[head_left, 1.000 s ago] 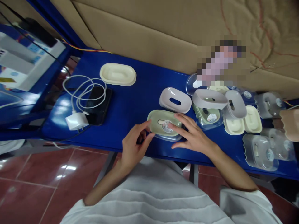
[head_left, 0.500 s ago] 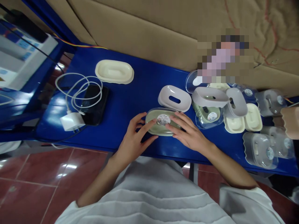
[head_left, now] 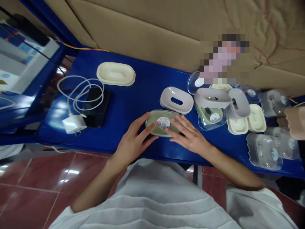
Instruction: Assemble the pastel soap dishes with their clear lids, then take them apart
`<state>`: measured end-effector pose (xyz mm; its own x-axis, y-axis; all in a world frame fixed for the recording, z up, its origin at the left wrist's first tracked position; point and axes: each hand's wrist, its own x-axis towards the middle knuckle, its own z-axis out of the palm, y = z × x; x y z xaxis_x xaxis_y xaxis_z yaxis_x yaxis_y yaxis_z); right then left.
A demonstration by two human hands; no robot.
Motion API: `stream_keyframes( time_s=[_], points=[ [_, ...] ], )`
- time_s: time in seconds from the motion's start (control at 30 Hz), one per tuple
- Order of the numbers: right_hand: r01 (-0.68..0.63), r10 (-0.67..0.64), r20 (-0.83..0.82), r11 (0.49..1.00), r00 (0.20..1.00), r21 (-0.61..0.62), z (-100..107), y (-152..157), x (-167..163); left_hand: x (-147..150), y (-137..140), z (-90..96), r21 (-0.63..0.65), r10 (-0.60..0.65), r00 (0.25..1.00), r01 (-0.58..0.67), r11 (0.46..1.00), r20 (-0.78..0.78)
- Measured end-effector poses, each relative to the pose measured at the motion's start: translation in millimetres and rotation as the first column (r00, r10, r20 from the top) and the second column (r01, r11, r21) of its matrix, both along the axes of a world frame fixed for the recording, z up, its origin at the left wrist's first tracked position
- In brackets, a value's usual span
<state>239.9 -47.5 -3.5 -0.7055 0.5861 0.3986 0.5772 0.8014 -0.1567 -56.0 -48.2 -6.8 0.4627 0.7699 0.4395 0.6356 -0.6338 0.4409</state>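
A pale green soap dish (head_left: 156, 129) with a clear lid and a round printed label (head_left: 163, 122) lies at the table's front edge. My left hand (head_left: 135, 133) grips its left end, index finger on the lid beside the label and thumb along the near side. At the right end, the fingers of my right hand (head_left: 189, 135) rest over the lid and edge, holding it from that side. Just behind sits an open pale lilac dish (head_left: 176, 99) with an oval slot in its floor. The underside of the green dish is hidden.
More lilac dishes (head_left: 213, 98), cream dishes (head_left: 256, 118) and clear lidded boxes (head_left: 264, 152) crowd the right side of the blue table (head_left: 143, 95). A cream dish (head_left: 116, 73) lies far left, near a white charger (head_left: 74, 123), its coiled cable and a black phone-like object (head_left: 96, 119).
Both hands and the green soap dish have shifted slightly left in view. The fingers keep nearly the same hold, and the other items look unmoved apart from a small camera shift.
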Motion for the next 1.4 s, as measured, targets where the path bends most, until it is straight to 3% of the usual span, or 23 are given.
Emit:
stream_keyframes(
  time_s=[0.1,0.23,0.37,0.57,0.77,0.93,1.0,1.1,1.2,1.23,1.3,1.4],
  points=[
    [0.104,-0.104,0.041,0.994,0.994,-0.013,4.8,4.0,1.2,-5.9,6.4,6.4,0.039,0.103,0.993,-0.101,0.994,-0.049],
    [0.366,-0.364,0.104,0.930,0.926,-0.005,12.9,6.1,-0.1,-9.9,20.5,17.3,0.119,0.273,0.947,-0.255,0.960,-0.170],
    [0.432,-0.430,0.160,0.902,0.889,0.023,14.3,3.9,-1.5,-2.8,39.0,27.1,0.153,0.352,0.903,-0.322,0.934,-0.248],
    [0.421,-0.421,0.114,0.907,0.900,0.017,12.3,2.1,4.2,20.7,86.1,40.3,0.005,0.296,0.893,-0.313,0.950,-0.339],
    [0.261,-0.260,0.015,0.964,0.965,-0.049,16.8,1.4,4.9,28.2,130.9,29.9,-0.199,0.077,0.947,-0.145,0.969,-0.313],
    [0.239,-0.238,0.027,0.971,0.971,-0.031,18.1,-0.1,4.1,17.6,122.6,19.3,-0.069,0.347,0.852,-0.404,0.912,-0.392],
    [0.272,-0.271,0.026,0.961,0.962,-0.043,15.8,0.3,5.2,17.2,116.8,21.0,-0.028,0.371,0.824,-0.423,0.906,-0.427],
    [0.316,-0.319,-0.024,0.945,0.948,-0.090,11.4,2.0,7.3,24.2,108.4,30.1,-0.019,0.281,0.836,-0.328,0.945,-0.471],
    [0.326,-0.337,-0.080,0.936,0.938,-0.130,8.5,3.9,8.4,35.4,95.5,39.4,-0.150,-0.002,0.899,-0.071,0.986,-0.438],
    [0.326,-0.341,-0.091,0.934,0.936,-0.143,7.9,4.3,8.3,38.9,89.5,41.2,-0.220,-0.134,0.912,0.049,0.974,-0.388],
    [0.331,-0.350,-0.105,0.930,0.931,-0.161,7.5,4.9,7.8,44.5,75.8,42.2,-0.323,-0.376,0.888,0.286,0.902,-0.264],
    [0.350,-0.370,-0.115,0.923,0.922,-0.160,8.6,5.0,7.0,48.8,57.4,40.5,-0.289,-0.578,0.782,0.511,0.809,-0.234]
  ],
)
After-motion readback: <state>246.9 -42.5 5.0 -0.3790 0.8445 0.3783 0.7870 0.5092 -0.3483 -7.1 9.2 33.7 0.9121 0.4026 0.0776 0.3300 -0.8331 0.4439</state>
